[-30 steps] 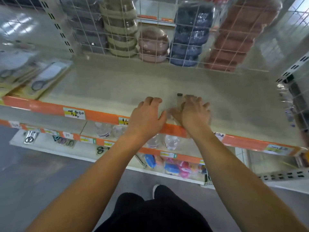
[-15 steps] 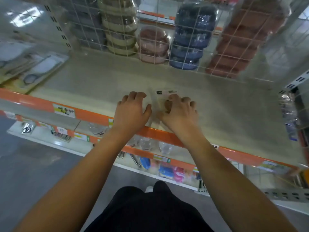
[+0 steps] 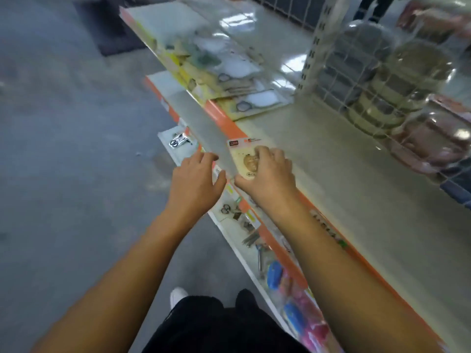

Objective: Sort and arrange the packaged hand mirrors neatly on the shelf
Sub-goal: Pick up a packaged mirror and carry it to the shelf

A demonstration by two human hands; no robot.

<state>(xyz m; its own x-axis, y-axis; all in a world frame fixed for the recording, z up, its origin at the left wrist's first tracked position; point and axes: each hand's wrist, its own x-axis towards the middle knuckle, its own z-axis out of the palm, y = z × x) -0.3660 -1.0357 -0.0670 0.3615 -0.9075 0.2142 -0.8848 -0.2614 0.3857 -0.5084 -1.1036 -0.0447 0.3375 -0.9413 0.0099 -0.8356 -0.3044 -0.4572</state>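
My right hand (image 3: 270, 174) grips a flat packaged mirror (image 3: 240, 151), a beige card with a red label, at the orange front edge of the beige shelf (image 3: 344, 189). Its fingers cover most of the pack. Just left of it, my left hand (image 3: 196, 182) hovers past the shelf edge with fingers apart and holds nothing; its thumb is close to the pack's near corner. Further along the shelf lies a loose, overlapping pile of packaged hand mirrors (image 3: 242, 95) in glossy yellow-backed wrap.
A white wire mesh panel (image 3: 339, 80) backs the shelf, with stacked round containers (image 3: 397, 80) behind it. Lower shelves below the orange edge hold scissors (image 3: 178, 141) and blue and pink items (image 3: 277, 276). Grey floor lies to the left. The frame is blurred.
The view has swung left, so the shelf now runs diagonally. The pack has slid left to the shelf's front edge under my right hand. My left hand has come off it.
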